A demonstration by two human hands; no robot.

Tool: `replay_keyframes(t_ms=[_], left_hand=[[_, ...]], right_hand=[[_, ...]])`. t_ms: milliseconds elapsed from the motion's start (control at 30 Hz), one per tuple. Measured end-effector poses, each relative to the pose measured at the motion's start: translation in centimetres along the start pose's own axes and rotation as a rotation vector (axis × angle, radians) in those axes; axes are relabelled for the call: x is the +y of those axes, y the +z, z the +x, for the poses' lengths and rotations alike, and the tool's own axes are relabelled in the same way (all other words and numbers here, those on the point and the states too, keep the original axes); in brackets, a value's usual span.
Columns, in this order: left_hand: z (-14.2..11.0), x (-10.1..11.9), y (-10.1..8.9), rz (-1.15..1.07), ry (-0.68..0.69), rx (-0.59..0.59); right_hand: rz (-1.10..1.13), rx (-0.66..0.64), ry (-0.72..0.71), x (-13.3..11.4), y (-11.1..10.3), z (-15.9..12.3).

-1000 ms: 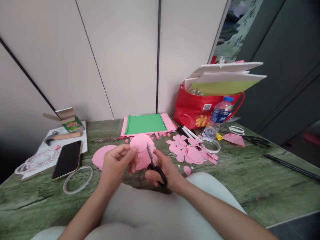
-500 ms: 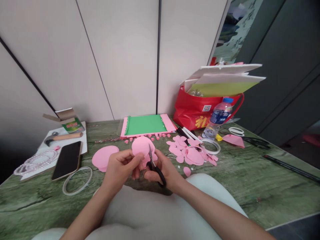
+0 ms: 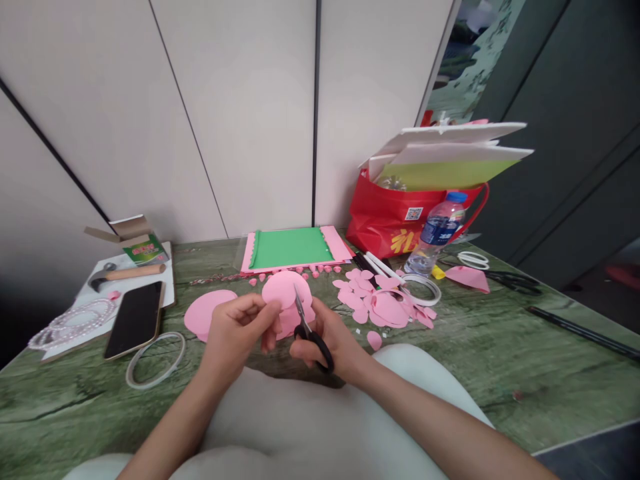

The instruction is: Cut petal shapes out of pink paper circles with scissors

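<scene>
The nearest thing is the left hand (image 3: 235, 330), by whose thumb and fingers the pink paper disc (image 3: 279, 287) is pinched at its near edge, above the table (image 3: 65, 393). From that disc, with twelve pointing away from the wearer, the right hand (image 3: 335, 340) is placed between four and five o'clock, its fingers wrapped through the black handles of the scissors (image 3: 303, 331). The disc's right part is overlapped by the blades; whether any paper is cut there cannot be told.

A tape ring (image 3: 143, 385) is laid at eight o'clock and a phone (image 3: 135, 320) near nine. Between eight and nine, closer in, larger pink ovals (image 3: 207, 312) are stacked. Pink petals (image 3: 390, 310) are heaped at three.

Farther off, small pink buds (image 3: 337, 269) are strewn around twelve to one, and beyond them a green sheet (image 3: 293, 248) is set at twelve. Between two and three, a bottle (image 3: 436, 233) is stood before a red bag (image 3: 377, 220).
</scene>
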State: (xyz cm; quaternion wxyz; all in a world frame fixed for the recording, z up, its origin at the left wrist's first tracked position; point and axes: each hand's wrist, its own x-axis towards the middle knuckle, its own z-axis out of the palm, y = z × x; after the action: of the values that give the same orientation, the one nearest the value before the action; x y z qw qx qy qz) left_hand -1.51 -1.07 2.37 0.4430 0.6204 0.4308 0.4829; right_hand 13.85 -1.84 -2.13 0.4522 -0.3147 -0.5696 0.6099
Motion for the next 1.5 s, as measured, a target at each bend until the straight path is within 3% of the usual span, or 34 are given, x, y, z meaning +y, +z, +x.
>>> replay_keyframes(t_ms=[500,667,900,1067,1500], left_hand=[[0.0,0.4,0.1,-0.099,0.023,0.094],[-0.2,0.8,0.6,0.059,-0.008,-0.001],[-0.2,0.6,0.2,0.066,-0.016,-0.014],[-0.3,0.7,0.0,0.042,-0.064,-0.111],[-0.1,0.9,0.3,-0.043,-0.066,-0.08]], right_hand=[[-0.015,0.006,0.045,0.0,0.0,-0.1],[-0.007,-0.02,0.022,0.1,0.1,0.0],[0.012,-0.094,0.062,0.3,0.0,-0.2],[0.056,-0.091,-0.008,-0.1,0.0,-0.1],[0.066,-0.05,-0.022,-0.2,0.2,0.1]])
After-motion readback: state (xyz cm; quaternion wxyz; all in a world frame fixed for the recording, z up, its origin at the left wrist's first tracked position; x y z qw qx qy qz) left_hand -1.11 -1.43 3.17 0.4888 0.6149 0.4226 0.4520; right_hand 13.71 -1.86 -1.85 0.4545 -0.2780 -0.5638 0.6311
